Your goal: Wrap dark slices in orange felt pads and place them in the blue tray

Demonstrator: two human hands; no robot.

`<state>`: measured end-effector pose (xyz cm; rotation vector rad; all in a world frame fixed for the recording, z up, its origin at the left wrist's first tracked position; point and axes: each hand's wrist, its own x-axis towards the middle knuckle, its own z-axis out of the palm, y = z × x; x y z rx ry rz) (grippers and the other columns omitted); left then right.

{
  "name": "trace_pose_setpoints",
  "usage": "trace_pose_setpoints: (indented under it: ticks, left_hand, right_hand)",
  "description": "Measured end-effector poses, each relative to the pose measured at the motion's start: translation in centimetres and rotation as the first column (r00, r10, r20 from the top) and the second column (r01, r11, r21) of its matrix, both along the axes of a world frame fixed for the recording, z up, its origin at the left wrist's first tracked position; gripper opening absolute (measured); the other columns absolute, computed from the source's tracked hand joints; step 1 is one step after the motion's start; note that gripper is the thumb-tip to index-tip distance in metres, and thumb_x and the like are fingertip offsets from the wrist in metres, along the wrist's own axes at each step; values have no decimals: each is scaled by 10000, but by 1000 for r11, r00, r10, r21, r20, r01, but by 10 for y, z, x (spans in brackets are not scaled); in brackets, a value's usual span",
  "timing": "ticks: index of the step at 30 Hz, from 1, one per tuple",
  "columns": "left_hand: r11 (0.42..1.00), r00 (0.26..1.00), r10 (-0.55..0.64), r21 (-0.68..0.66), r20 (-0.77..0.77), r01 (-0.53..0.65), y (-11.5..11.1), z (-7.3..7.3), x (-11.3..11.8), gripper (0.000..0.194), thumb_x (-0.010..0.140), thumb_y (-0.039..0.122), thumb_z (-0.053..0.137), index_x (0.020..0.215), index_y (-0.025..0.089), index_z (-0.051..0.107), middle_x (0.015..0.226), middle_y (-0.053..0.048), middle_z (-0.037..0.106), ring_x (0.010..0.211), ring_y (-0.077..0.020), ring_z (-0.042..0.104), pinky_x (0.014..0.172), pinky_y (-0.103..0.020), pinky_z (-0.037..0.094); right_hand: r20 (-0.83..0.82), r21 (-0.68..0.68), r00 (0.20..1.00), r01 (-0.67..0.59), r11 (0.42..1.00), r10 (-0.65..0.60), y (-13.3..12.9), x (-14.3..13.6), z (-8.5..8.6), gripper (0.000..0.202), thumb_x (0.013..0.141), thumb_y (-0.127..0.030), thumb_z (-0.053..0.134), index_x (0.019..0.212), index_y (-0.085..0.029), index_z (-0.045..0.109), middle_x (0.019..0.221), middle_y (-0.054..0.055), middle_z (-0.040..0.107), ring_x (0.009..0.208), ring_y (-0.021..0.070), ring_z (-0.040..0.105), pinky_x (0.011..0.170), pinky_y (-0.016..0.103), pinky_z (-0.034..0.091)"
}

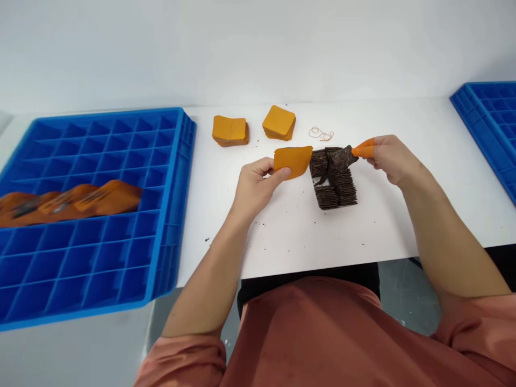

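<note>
My left hand (258, 185) is closed on an orange square pouch or sheet (293, 161), thumb on top, held above the table. My right hand (389, 156) wears orange finger covers (364, 148) on its fingertips. Pinched between those tips is a dark brown, uneven flake (343, 158), over the far right part of a block of thin brown slices (343, 188). The slices stand packed in rows, with a gap at the left of the block. What lies under them is mostly hidden.
Two stacks of orange squares, a left stack (229, 130) and a right stack (279, 122), lie behind my hands. Loose rubber bands (321, 134) lie nearby. A blue divided crate (165, 236) at left holds a row of orange pieces (113, 196); another blue crate (479, 126) stands at right. Dark crumbs dot the table.
</note>
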<state>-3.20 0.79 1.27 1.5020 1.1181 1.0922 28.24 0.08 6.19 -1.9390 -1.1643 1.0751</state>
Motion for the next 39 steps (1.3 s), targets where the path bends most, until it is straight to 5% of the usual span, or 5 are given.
trace_pose_setpoints:
  ticks: [7,11,21,34,39]
  left_hand:
    - [1000,1000,-10,-6,-23,10,0,-6,-2,234,838,397,814,737,206,725,777,-13,675,760,-170,559,721,-330,450]
    - [1000,999,-20,-5,-35,19,-1,-7,-2,230,849,403,823,759,210,735,839,-25,721,832,-195,627,810,-358,508]
    - [1000,998,29,8,-60,-29,-2,-2,0,178,825,381,829,825,207,788,828,-15,724,800,-182,607,774,-337,489]
    - [992,996,88,-95,1,-87,-4,3,-5,186,838,408,835,858,224,851,840,-29,750,737,-161,550,658,-310,418]
    - [998,998,46,-50,49,-44,-6,4,-7,172,814,388,914,798,238,833,906,-27,762,876,-199,663,809,-358,524]
  right_hand:
    - [-171,-107,979,92,990,-110,6,10,-24,343,884,-261,904,678,-192,639,740,15,596,604,93,399,500,287,237]
    - [-91,-109,990,97,989,-107,4,6,-28,457,723,-387,1082,680,-197,670,696,0,587,575,85,384,466,281,212]
    - [-345,-139,927,107,984,-149,3,8,-29,349,666,-192,1094,783,-175,766,835,53,767,564,57,496,418,219,305]
    - [-541,-84,821,163,983,-182,-21,12,-33,617,376,-166,1118,894,-173,783,669,-24,679,519,62,511,458,212,326]
    - [-604,-86,759,243,966,-244,-38,21,-30,617,308,-141,1062,724,-217,613,631,-48,613,555,76,516,499,226,357]
